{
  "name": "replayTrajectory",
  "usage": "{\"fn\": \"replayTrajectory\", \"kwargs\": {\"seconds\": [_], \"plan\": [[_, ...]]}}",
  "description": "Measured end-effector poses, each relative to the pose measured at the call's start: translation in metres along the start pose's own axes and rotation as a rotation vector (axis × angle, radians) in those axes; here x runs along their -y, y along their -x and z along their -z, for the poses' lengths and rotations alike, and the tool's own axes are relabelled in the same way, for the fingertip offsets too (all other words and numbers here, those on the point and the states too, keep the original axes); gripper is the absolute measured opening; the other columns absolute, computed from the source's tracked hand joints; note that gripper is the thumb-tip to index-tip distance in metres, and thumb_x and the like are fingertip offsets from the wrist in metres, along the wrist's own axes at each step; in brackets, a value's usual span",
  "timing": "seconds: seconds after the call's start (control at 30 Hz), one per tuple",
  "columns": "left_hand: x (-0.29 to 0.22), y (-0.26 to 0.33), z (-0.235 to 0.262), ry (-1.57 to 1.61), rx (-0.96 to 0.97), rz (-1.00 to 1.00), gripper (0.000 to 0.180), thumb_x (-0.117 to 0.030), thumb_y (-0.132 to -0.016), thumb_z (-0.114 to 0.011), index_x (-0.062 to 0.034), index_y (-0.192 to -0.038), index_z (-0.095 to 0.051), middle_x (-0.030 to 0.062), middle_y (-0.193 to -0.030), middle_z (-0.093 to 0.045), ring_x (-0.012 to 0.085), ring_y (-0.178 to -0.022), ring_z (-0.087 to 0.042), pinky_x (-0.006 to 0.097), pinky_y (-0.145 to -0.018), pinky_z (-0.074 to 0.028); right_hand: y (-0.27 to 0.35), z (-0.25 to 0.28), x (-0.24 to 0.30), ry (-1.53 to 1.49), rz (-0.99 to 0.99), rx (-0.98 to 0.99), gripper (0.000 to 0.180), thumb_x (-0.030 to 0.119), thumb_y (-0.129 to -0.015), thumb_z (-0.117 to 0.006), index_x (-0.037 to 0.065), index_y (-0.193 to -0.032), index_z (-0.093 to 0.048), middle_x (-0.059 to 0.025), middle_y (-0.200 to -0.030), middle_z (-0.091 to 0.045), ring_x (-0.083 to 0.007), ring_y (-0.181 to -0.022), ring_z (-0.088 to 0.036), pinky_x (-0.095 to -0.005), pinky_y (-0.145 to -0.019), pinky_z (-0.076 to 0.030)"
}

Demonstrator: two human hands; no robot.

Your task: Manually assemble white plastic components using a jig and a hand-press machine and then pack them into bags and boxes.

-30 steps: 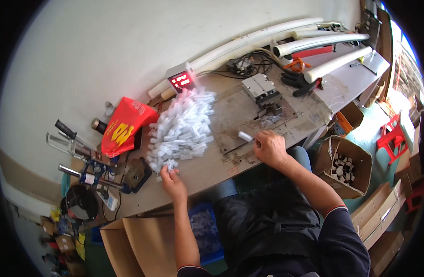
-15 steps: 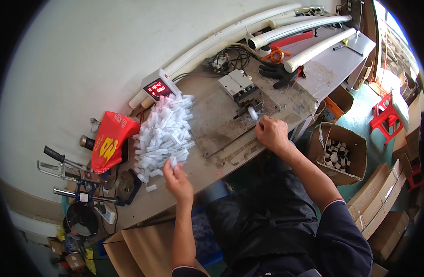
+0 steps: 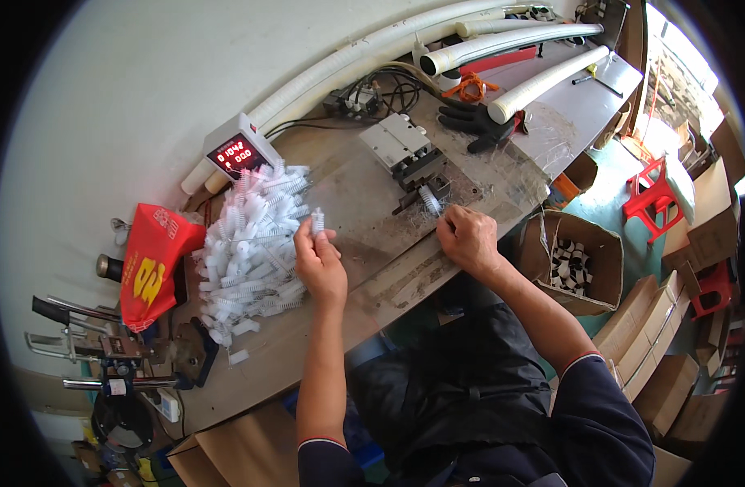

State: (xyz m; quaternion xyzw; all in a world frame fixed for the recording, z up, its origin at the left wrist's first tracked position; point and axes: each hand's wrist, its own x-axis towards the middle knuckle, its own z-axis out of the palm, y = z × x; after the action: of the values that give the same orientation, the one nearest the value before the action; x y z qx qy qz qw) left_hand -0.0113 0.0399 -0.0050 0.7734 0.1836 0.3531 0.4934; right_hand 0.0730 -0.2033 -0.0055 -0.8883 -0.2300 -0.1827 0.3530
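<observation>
My left hand (image 3: 320, 264) is raised beside a heap of small white bristle brushes (image 3: 255, 252), with one white brush (image 3: 318, 221) pinched upright between thumb and fingers. At the bench's front edge my right hand (image 3: 470, 238) is closed, its fingers curled at the near end of another white brush (image 3: 429, 200). That brush sits against the dark clamp of a small metal fixture (image 3: 405, 150); the fingertips' exact hold on it is hidden. Loose bristle clippings lie around the fixture on the metal plate.
A counter with a red lit display (image 3: 239, 152) stands behind the heap, a red bag (image 3: 157, 260) to its left. White tubes (image 3: 543, 85) and a black glove (image 3: 474, 122) lie at the back right. A cardboard box (image 3: 579, 300) of black-and-white pieces stands below, right of the bench.
My left hand has lifted from the heap's near edge and moved toward the fixture with its brush. My right hand stays by the fixture. The whole view has shifted slightly.
</observation>
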Motion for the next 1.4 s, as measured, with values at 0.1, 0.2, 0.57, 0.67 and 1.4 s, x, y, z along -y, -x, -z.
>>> {"fn": "replayTrajectory", "kwargs": {"seconds": [0.1,0.2,0.57,0.67,1.4], "plan": [[0.003,-0.003,-0.002,-0.033,0.028,-0.032,0.028,-0.009,-0.106,-0.051,-0.0007,-0.133,-0.055,0.0054,-0.092,-0.069,0.0078,-0.062,-0.052,0.025,-0.059,-0.046,-0.001,-0.001,-0.001,-0.016,-0.043,0.007,0.018,0.018,-0.086,-0.066,0.003,-0.075,-0.062,-0.0175,-0.076,-0.068,-0.0393,-0.073,-0.068,-0.0489,-0.068,-0.054],[0.006,-0.002,-0.004,-0.072,0.049,-0.069,0.028,-0.010,-0.106,-0.052,-0.0038,-0.132,-0.057,0.0066,-0.091,-0.071,0.0116,-0.061,-0.057,0.029,-0.061,-0.049,-0.001,-0.006,-0.005,0.002,-0.070,-0.013,0.020,0.020,-0.087,-0.066,0.004,-0.076,-0.063,-0.0178,-0.076,-0.068,-0.0395,-0.071,-0.067,-0.0478,-0.066,-0.053],[0.021,-0.005,-0.001,-0.200,0.029,-0.227,0.024,-0.010,-0.106,-0.053,-0.0037,-0.129,-0.058,0.0060,-0.091,-0.072,0.0102,-0.060,-0.055,0.028,-0.059,-0.048,-0.001,-0.010,0.000,-0.015,-0.113,-0.030,0.022,0.023,-0.088,-0.067,0.005,-0.078,-0.062,-0.0182,-0.076,-0.068,-0.0403,-0.074,-0.067,-0.0485,-0.068,-0.053],[0.019,-0.004,-0.003,-0.188,0.049,-0.180,0.022,-0.009,-0.106,-0.052,-0.0031,-0.126,-0.058,0.0062,-0.092,-0.072,0.0101,-0.061,-0.056,0.028,-0.060,-0.048,0.000,-0.009,0.001,-0.012,-0.133,-0.039,0.024,0.024,-0.089,-0.067,0.004,-0.077,-0.062,-0.0186,-0.076,-0.068,-0.0408,-0.074,-0.067,-0.0492,-0.068,-0.053],[-0.051,0.012,-0.041,-0.361,0.291,-0.224,0.019,-0.019,-0.091,-0.073,-0.0057,-0.103,-0.069,0.0123,-0.103,-0.070,0.0331,-0.091,-0.070,0.044,-0.077,-0.053,-0.002,-0.001,-0.002,-0.089,-0.086,-0.113,0.031,0.025,-0.089,-0.072,0.003,-0.071,-0.061,-0.0147,-0.071,-0.064,-0.0366,-0.071,-0.066,-0.0468,-0.063,-0.052]]}}
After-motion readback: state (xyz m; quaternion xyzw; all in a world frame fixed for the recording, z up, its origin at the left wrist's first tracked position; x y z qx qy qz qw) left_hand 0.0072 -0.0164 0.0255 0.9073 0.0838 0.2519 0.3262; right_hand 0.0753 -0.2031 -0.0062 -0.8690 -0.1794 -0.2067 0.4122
